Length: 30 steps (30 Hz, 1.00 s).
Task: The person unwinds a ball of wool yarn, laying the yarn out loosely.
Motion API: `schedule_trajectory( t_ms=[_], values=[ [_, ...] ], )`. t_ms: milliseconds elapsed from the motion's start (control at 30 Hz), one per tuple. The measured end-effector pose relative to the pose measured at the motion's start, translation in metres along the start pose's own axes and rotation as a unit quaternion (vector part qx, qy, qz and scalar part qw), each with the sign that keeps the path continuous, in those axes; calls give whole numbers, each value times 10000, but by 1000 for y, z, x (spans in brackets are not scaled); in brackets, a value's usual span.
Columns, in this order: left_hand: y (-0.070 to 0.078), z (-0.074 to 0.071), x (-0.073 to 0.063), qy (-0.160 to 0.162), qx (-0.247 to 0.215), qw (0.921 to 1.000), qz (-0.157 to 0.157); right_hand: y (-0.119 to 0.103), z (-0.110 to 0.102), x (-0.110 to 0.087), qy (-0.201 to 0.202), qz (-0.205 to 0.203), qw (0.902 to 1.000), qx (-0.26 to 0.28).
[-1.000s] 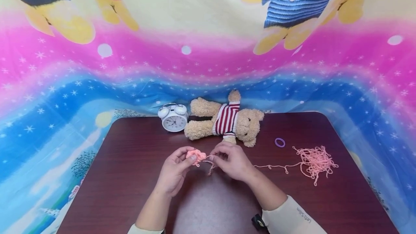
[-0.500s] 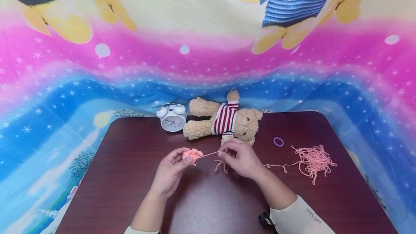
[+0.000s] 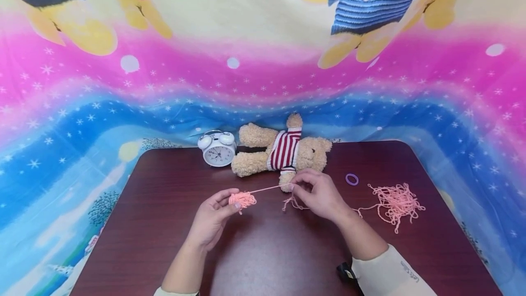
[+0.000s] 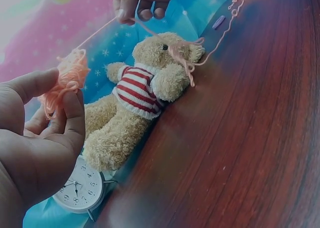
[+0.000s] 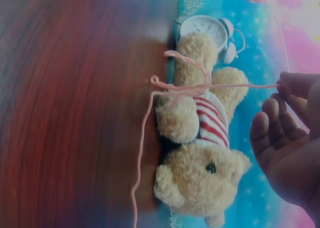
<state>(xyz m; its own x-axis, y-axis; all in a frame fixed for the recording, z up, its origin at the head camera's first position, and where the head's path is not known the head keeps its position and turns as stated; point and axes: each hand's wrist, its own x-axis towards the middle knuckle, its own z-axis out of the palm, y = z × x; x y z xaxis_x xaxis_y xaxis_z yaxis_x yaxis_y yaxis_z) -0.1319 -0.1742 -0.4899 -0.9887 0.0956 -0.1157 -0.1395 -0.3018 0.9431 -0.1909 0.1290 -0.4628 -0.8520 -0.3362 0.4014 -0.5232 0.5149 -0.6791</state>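
In the head view my left hand (image 3: pixel 213 218) pinches a small bundle of pink yarn (image 3: pixel 243 199) between thumb and fingers; loops stick out of it in the left wrist view. A taut strand (image 3: pixel 269 189) runs from the bundle to my right hand (image 3: pixel 322 195), whose thumb and forefinger pinch it. Below that hand the yarn hangs in a small tangle (image 5: pixel 182 88). From there it trails across the table to a loose heap of pink yarn (image 3: pixel 397 205) on the right.
A teddy bear (image 3: pixel 283 152) in a striped shirt lies on its back behind my hands. A white alarm clock (image 3: pixel 219 155) stands by its feet. A purple ring (image 3: pixel 352 179) lies near the heap on the dark table (image 3: pixel 164 195).
My right hand has moved right, away from the left, drawing the strand between them longer and straight. The hanging tangle has shifted right with it. The left hand keeps its hold on the bundle.
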Motion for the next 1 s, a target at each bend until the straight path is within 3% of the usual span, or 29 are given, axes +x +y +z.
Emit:
schedule_trajectory(
  t_ms=[333, 733, 1000],
  values=[
    [-1, -10, -1, 82, -35, 9997, 227, 14, -19, -8, 79, 278, 9993, -242],
    [6, -21, -3, 565, 16, 9984, 80, 28, -49, -18, 229, 395, 9978, -470],
    [6, -27, -4, 533, 105, 9984, 159, 42, -71, -22, 481, 339, 9949, -822]
  ],
)
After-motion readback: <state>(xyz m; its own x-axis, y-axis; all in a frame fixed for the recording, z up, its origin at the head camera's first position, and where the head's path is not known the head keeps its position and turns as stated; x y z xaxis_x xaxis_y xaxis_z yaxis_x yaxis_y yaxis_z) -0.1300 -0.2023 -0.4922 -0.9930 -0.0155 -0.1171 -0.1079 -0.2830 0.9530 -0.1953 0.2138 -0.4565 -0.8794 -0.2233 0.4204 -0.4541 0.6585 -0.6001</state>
